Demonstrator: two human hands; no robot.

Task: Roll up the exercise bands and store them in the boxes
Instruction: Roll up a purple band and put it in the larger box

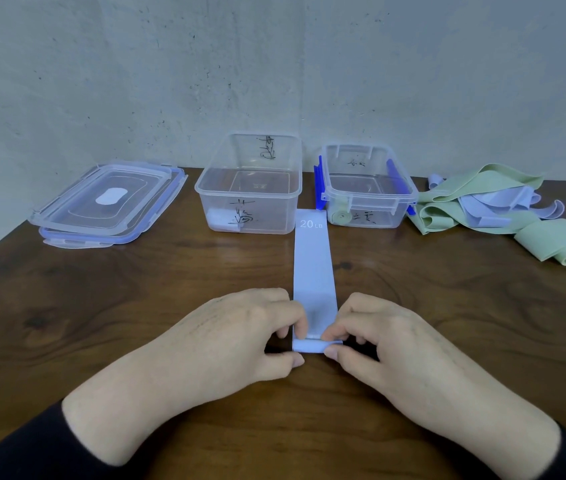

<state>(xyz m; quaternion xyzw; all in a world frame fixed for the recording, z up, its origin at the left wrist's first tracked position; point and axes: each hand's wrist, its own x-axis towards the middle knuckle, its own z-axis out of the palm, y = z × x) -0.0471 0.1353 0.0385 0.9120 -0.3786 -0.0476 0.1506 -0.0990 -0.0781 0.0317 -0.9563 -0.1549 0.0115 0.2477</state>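
Wooden table (136, 306): both hands' fingers (295, 320) pinch band's (313, 265) rolled near edge.

Plain room, likely home: wooden table (101, 323) against stained plaster wall (136, 64).

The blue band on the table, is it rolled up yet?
Barely: the blue band lies flat, only its near end curled between both hands' fingers.

At the right edge of the frame the green bands (551, 237) are cut off, the handwriting on both clear boxes (250, 188) is illegible, and both sleeves (15, 452) leave the bottom corners.
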